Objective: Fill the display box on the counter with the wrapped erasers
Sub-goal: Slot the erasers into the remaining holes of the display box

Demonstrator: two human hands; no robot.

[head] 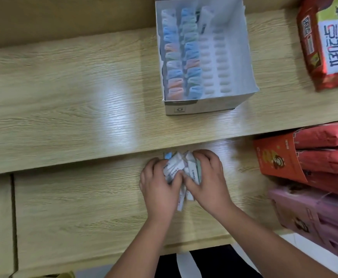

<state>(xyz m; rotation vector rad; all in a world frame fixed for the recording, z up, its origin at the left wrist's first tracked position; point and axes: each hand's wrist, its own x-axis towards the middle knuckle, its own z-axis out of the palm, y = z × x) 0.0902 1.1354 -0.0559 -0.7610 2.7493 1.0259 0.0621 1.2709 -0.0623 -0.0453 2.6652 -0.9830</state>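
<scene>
A white display box stands on the upper wooden counter. Its left half holds two rows of wrapped erasers in blue, green and orange; its right half shows a bare white tray with oval slots. On the lower counter step, a loose bunch of white-wrapped erasers lies between my hands. My left hand grips the bunch from the left, fingers curled round it. From the right, my right hand clasps the same bunch. Some erasers stick out below my hands.
Red snack bags lie at the upper right. An orange carton with red packets and a pink carton stand at the right of the lower counter. The counter's front edge runs near my body.
</scene>
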